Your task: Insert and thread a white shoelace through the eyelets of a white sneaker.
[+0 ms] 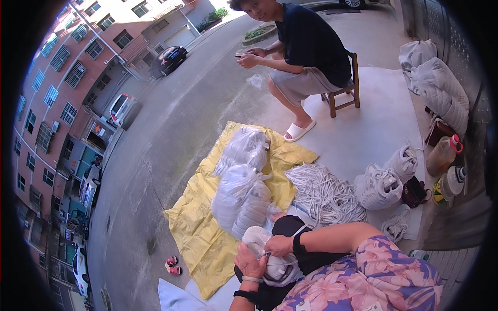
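Observation:
On my lap lies a white piece that looks like a shoe upper (282, 270), with a pale rounded part sticking up between my hands. My left hand (251, 262) is curled against its left side, a pale bracelet and a black band at the wrist. My right hand (280, 245) pinches at its top edge, fingers closed; a thin white lace seems to run there, but the fingertips hide it. Just beyond my right forearm spreads a big heap of white laces (329, 194). Two clear plastic bags, a nearer one (241, 199) and a farther one (244, 150), hold stacked white pieces.
The bags rest on a yellow sheet (192, 238). A person (314, 46) sits on a wooden chair (354, 78) holding a phone. At right stand white bundles (378, 186), a bottle with a red cap (441, 155), and large sacks (441, 93). Red slippers (174, 265) lie left.

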### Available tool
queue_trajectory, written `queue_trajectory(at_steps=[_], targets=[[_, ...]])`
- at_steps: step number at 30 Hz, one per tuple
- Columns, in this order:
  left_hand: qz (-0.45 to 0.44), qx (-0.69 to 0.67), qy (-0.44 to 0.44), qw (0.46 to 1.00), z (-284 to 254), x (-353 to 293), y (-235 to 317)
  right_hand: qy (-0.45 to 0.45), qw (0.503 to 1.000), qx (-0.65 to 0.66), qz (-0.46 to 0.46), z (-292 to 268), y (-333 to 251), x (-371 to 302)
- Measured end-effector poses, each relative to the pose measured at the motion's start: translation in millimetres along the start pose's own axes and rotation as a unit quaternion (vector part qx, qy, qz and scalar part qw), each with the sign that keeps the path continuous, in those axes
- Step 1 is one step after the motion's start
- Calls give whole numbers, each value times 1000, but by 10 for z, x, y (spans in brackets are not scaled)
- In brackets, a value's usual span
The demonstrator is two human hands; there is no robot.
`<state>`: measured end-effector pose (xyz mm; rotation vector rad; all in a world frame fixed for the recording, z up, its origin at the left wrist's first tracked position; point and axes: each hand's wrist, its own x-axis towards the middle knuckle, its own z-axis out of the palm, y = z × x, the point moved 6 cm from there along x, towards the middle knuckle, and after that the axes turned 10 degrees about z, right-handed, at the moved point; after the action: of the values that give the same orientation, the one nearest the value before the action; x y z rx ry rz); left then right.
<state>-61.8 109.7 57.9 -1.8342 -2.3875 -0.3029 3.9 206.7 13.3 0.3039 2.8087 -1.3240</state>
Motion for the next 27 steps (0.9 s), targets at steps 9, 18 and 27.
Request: queue_trajectory(at_steps=[9,18,27], targets=[[278,106,9,955,-9,56,422,-40,992,122,-19,69,168,58],[273,114,-94,951,121,94,431,-53,989,135,21,147,283,147],[282,140,-95,944,126,72,508,65,990,124,34,97,215,-23]])
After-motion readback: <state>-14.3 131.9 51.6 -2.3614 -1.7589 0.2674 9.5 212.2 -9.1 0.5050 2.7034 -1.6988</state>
